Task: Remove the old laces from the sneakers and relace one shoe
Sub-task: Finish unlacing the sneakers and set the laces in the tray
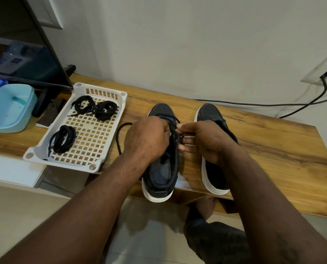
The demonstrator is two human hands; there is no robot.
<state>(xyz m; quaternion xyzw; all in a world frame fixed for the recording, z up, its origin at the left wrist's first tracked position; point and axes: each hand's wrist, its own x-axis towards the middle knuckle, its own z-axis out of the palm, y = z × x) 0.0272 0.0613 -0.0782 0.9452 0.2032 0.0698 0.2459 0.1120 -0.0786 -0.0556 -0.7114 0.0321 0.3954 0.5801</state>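
Observation:
Two dark sneakers with white soles stand on the wooden table, toes toward the wall. Over the left sneaker [159,174], my left hand [146,138] curls round its upper edge and a black lace [120,139] that loops out to the left across the wood. My right hand [200,140] pinches the lace at the eyelets of the same shoe, fingertips meeting the left hand. The right sneaker [212,111] stands behind my right wrist, partly hidden by it.
A white perforated tray [94,134] at the left holds three coiled black laces. A pale blue tub [8,109] and a dark screen [23,60] stand at far left. A black cable [273,104] runs along the wall to a socket. Bare wood lies at the right.

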